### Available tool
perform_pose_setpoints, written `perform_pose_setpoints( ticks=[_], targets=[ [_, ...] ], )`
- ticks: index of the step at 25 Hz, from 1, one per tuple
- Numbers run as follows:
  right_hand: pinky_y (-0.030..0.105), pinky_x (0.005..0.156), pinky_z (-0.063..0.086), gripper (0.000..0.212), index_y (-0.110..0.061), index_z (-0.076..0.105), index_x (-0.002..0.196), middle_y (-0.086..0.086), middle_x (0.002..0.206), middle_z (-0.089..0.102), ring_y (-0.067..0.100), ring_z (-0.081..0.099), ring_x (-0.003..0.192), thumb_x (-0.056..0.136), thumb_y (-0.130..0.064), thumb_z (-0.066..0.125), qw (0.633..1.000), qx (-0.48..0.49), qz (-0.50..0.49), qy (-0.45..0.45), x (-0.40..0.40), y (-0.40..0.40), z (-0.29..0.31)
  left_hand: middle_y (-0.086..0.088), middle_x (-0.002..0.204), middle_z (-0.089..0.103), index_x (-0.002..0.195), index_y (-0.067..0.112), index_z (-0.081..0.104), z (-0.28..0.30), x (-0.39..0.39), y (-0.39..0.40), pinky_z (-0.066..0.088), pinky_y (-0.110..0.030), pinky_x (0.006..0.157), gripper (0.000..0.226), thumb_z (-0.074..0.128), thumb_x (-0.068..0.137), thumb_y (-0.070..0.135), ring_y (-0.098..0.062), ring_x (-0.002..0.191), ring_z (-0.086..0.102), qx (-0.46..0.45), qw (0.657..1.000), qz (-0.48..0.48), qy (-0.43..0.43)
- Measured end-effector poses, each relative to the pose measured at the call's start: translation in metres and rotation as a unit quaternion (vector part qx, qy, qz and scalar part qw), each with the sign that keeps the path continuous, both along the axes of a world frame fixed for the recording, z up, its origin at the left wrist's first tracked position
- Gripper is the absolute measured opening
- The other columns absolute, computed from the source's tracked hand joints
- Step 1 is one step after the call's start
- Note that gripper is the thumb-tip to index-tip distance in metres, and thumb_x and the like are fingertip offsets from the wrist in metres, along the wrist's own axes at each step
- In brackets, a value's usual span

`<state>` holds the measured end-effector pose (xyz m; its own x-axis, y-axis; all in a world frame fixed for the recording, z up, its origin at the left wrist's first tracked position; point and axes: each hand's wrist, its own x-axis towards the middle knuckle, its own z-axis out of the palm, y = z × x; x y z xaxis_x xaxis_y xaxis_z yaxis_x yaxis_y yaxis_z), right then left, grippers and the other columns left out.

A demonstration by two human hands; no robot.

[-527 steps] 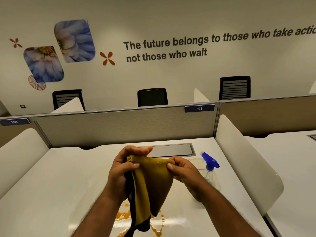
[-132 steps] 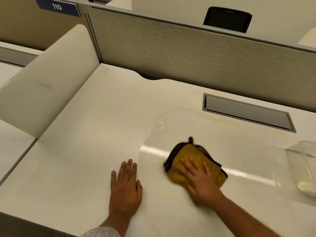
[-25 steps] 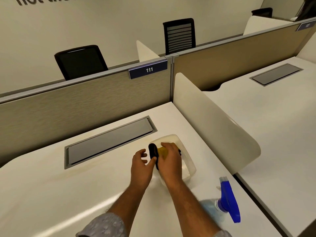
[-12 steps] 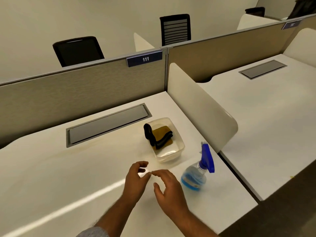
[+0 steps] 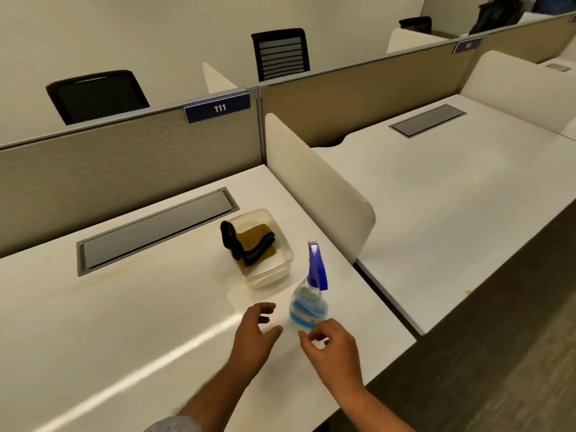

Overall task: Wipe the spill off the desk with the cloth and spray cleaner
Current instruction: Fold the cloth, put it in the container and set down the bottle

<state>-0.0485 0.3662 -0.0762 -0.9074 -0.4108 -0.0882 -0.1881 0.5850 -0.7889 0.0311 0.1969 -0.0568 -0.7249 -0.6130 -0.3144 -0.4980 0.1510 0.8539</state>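
The yellow cloth (image 5: 254,243) with dark edging lies folded inside a clear plastic tub (image 5: 282,271) on the white desk (image 5: 124,322). A spray bottle (image 5: 310,294) with a blue trigger head and blue liquid stands just in front of the tub, near the desk's right side. My left hand (image 5: 254,333) hovers over the desk left of the bottle, fingers loosely curled, holding nothing. My right hand (image 5: 333,350) hangs just in front of the bottle with fingers apart, also holding nothing. No spill shows on the desk surface; only a faint yellowish trace near the cable tray.
A grey cable tray lid (image 5: 156,230) is set into the desk behind the tub. A white side divider (image 5: 318,188) stands right of the desk, and a fabric partition labelled 111 (image 5: 216,108) behind. Black chairs (image 5: 96,95) sit beyond; a neighbouring desk (image 5: 452,188) lies right.
A second ago both hands were pressing the cloth into the tub. They let go of it and drew back toward me; both now hover, holding nothing, by the spray bottle.
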Motion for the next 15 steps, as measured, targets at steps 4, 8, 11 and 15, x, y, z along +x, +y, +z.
perform_pose_setpoints(
  ticks=[4,8,11,15],
  targets=[
    [0.009,0.063,0.052,0.048,-0.043,0.052,0.110,-0.026,0.107,0.056,0.001,0.063,0.094,0.078,-0.056,0.086,0.999,-0.007,-0.044,-0.007,-0.034,0.016,0.001,0.010,0.146,0.054,0.145,0.031,0.048,0.006,-0.028,0.013,0.054,-0.038,0.106,0.068,0.081,0.088,0.012,-0.013,0.127,0.056,-0.055,0.996,-0.062,-0.027],
    [0.011,0.074,0.057,0.064,-0.046,0.049,0.132,-0.031,0.121,0.053,0.005,0.063,0.109,0.081,-0.048,0.087,0.998,-0.031,0.028,-0.039,-0.056,0.015,-0.006,0.007,0.159,0.046,0.156,0.033,0.038,-0.001,-0.042,0.025,0.048,-0.041,0.115,0.075,0.077,0.093,0.019,-0.015,0.137,0.051,-0.082,0.992,-0.097,-0.026],
    [0.008,0.077,0.054,0.052,-0.050,0.052,0.125,-0.031,0.119,0.058,0.009,0.067,0.113,0.085,-0.046,0.084,0.995,-0.040,0.072,-0.062,-0.066,0.013,-0.010,0.003,0.157,0.051,0.154,0.029,0.042,-0.005,-0.046,0.031,0.049,-0.043,0.113,0.066,0.074,0.096,0.027,-0.018,0.136,0.053,-0.090,0.994,-0.067,-0.002],
    [0.018,0.088,0.058,0.053,-0.052,0.053,0.125,-0.026,0.121,0.060,0.011,0.067,0.114,0.084,-0.043,0.085,0.992,-0.053,0.102,-0.058,-0.077,0.009,-0.005,0.007,0.146,0.060,0.148,0.034,0.050,-0.001,-0.045,0.026,0.056,-0.026,0.096,0.062,0.077,0.093,0.031,-0.012,0.118,0.061,-0.116,0.993,-0.027,0.008]
  ],
)
